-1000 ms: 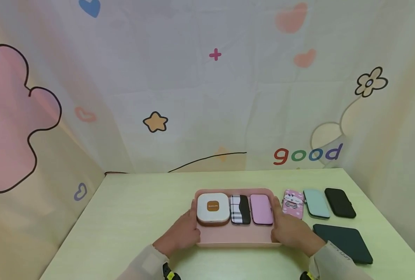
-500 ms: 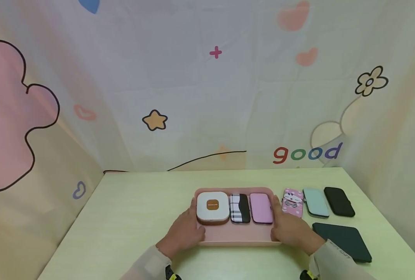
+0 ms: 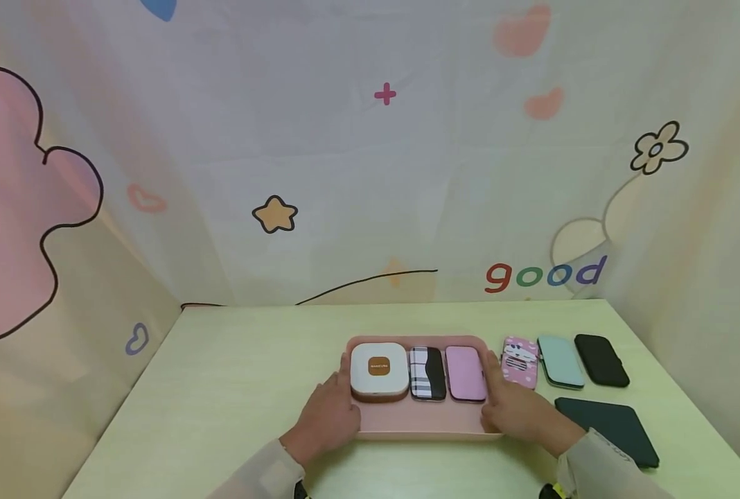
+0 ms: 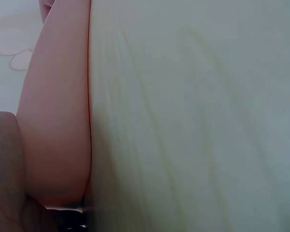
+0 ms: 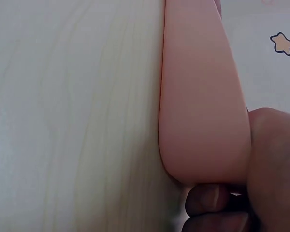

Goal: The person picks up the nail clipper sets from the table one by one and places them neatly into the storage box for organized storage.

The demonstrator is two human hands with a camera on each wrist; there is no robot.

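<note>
A pink rectangular tray (image 3: 423, 419) sits on the table. Its left end is gripped by my left hand (image 3: 328, 416), with the thumb at the front left corner. My right hand (image 3: 522, 409) grips the opposite end; in the right wrist view its curled fingers (image 5: 208, 198) lie against the tray's outer wall (image 5: 203, 111). Three items stand in a row along the tray's back: a squarish white case (image 3: 379, 381) with a brown label, a plaid-and-black case (image 3: 427, 374) and a plain pink case (image 3: 465, 374). The front strip of the tray shows bare.
Right of the tray lie a pink case with a cartoon figure (image 3: 520, 362), a mint-green case (image 3: 560, 360) and a black case (image 3: 602, 360). A larger dark green case (image 3: 610, 430) lies nearer, partly behind the right wrist. A patterned curtain (image 3: 345, 152) closes off the table's back.
The head view has shifted slightly. The left thumb edged inward over the tray's corner, then back a little. Tray, cases and right hand keep their places.
</note>
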